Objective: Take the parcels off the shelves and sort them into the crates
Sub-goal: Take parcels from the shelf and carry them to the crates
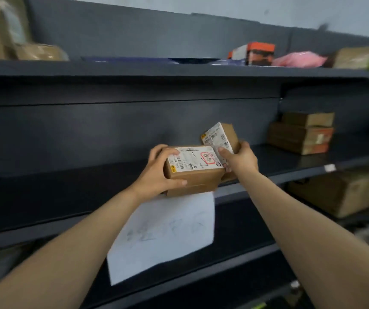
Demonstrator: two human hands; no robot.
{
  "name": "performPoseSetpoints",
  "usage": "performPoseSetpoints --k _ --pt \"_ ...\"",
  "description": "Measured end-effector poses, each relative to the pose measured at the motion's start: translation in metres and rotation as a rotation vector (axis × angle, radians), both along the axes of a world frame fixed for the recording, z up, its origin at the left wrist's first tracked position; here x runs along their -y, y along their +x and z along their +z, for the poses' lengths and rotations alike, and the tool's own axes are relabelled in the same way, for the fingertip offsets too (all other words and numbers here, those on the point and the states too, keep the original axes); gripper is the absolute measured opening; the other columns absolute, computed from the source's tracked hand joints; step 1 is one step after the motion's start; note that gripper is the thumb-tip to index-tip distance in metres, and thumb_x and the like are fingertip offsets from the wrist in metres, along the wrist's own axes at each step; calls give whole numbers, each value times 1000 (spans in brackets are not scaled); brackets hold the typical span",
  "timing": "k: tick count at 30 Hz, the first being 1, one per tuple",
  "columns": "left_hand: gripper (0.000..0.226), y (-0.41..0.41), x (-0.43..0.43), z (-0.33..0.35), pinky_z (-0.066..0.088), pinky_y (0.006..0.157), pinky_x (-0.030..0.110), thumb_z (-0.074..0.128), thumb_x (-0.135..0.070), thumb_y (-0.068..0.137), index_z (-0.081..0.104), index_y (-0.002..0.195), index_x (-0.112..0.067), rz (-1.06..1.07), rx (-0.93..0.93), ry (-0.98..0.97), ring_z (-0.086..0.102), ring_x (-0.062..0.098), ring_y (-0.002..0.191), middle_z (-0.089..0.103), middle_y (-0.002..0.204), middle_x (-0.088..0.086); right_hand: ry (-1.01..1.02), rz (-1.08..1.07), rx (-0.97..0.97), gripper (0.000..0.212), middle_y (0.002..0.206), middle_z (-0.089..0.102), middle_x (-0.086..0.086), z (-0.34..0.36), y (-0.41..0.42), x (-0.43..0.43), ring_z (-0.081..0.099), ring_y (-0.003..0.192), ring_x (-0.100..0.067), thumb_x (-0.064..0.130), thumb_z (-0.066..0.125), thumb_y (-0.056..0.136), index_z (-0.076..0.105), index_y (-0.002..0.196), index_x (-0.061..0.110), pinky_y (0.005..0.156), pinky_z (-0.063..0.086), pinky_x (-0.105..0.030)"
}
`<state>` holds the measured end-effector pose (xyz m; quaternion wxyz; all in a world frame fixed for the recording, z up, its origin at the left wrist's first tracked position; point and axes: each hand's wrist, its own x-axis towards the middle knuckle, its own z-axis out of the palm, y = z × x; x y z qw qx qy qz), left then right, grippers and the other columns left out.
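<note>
Larger parcel: brown box (192, 168) dead centre, white label up, right at the front edge of the middle shelf (78, 186). Whether it is lifted clear or resting there, I cannot tell.
Left hand: the left hand (156, 172) takes it from 9 o'clock, grip wrapped round the box's end, fingers over the top, thumb along the front.
Smaller parcel: tilted box (221, 137) at 2 o'clock of the first, touching it.
Right hand: the right hand (241, 158) has its grip curled round the lower end, thumb on the label.
Progress: two parcels in hand, no crate in sight, so sorting looks early.
Left to do: a brown stack (301, 134) at 3 o'clock, an orange-and-black box (255, 53) and a pink bag (299, 60) up at 1 o'clock, and a lower carton (346, 192) at 4 o'clock.
Writing: the larger label shows black handwritten strokes, a red-framed stamp and a yellow round mark. The smaller shows barcodes. The print is too small to read.
White sheet: the white sheet (163, 237) hangs at 6 o'clock, its marks faint and unreadable.
</note>
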<state>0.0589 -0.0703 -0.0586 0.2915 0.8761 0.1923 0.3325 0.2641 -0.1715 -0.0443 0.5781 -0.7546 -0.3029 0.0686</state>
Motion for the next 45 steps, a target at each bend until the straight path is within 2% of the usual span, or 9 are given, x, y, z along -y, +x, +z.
performPoseSetpoints --k 6,11,15,20,25,31,34,40,45 --pt "51 133 111 1 21 105 23 72 -42 77 46 120 -44 -322 21 -89 19 0 131 16 151 -11 -37 -188 -103 69 123 62 -5 -14 111 175 64 100 -23 43 74 79 46 137 18 86 55 -45" --pt "53 231 193 -2 45 89 29 62 -55 69 52 120 -43 -478 114 -391 52 12 112 53 123 -12 -149 -233 -271 74 111 66 -9 -29 170 286 68 86 -22 34 77 79 42 140 12 63 55 -32" --pt "49 322 245 -19 44 87 32 65 -57 75 51 113 -30 -352 196 -460 50 16 106 44 127 0 -128 -345 -336 59 94 68 -6 -46 212 357 68 77 -17 31 73 84 49 133 8 52 51 -26" --pt "44 426 311 -45 41 81 28 67 -41 81 48 112 -17 -195 249 -720 47 19 100 30 130 8 -126 -468 -389 63 104 69 -8 -63 267 420 70 83 -19 32 76 81 47 134 13 63 55 -31" --pt "78 522 385 -78 42 98 40 63 -61 75 28 139 -33 -525 9 -998 47 21 116 36 141 3 -119 -682 -391 79 121 61 -6 -89 314 476 67 98 -24 39 79 75 41 140 18 87 56 -44" --pt "130 594 490 -115 41 95 61 74 -67 47 -18 138 -53 -727 -513 -982 39 37 126 22 152 8 -220 -933 -418 77 117 58 0 -118 334 572 65 85 -15 42 77 77 39 140 20 76 55 -34" --pt "134 629 537 -135 41 95 60 74 -61 39 -18 136 -54 -781 -635 -976 44 36 121 31 147 9 -266 -1010 -435 79 113 55 1 -132 353 615 62 81 -12 43 77 77 36 141 20 74 54 -33" --pt "114 692 613 -165 44 94 57 66 -56 59 -13 141 -49 -795 -672 -1021 52 34 113 41 140 9 -278 -1059 -488 81 102 55 4 -163 416 689 68 86 -19 44 79 74 35 139 22 82 58 -43" --pt "106 741 653 -197 48 91 54 65 -64 53 9 142 -47 -748 -741 -1001 54 31 114 44 140 6 -334 -1065 -573 77 100 55 2 -194 470 728 65 87 -18 47 76 76 38 138 21 83 56 -40"
